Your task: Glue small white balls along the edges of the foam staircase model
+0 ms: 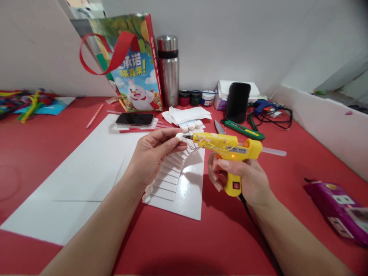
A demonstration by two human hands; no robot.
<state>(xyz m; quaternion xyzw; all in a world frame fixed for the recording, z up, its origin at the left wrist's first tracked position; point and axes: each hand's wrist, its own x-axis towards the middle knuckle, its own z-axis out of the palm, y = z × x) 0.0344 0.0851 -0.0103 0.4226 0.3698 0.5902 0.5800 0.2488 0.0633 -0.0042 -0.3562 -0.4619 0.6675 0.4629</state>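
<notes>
In my right hand (253, 178) is a yellow hot glue gun (221, 143), my fingers wrapped round its grip and trigger. An orange light glows on its side, and a translucent glue stick (274, 151) pokes out of the back. My left hand (153, 151) pinches a small white rounded piece (180, 137) right at the dark nozzle tip. Beneath my hands lies a glossy white board (188, 197) bearing a curved row of narrow white strips (164, 186). Similar white pieces (147, 195) sit at the strips' lower left end. Several more (192, 126) rest beyond the nozzle.
A large white sheet (77, 184) covers the left of the red table. Behind stand a gift bag (138, 76), a steel flask (169, 73), paint jars (195, 98) and a black phone (238, 101). A green cutter (244, 129) and a knife blade (219, 127) lie near the glue gun. A purple packet (336, 207) lies right.
</notes>
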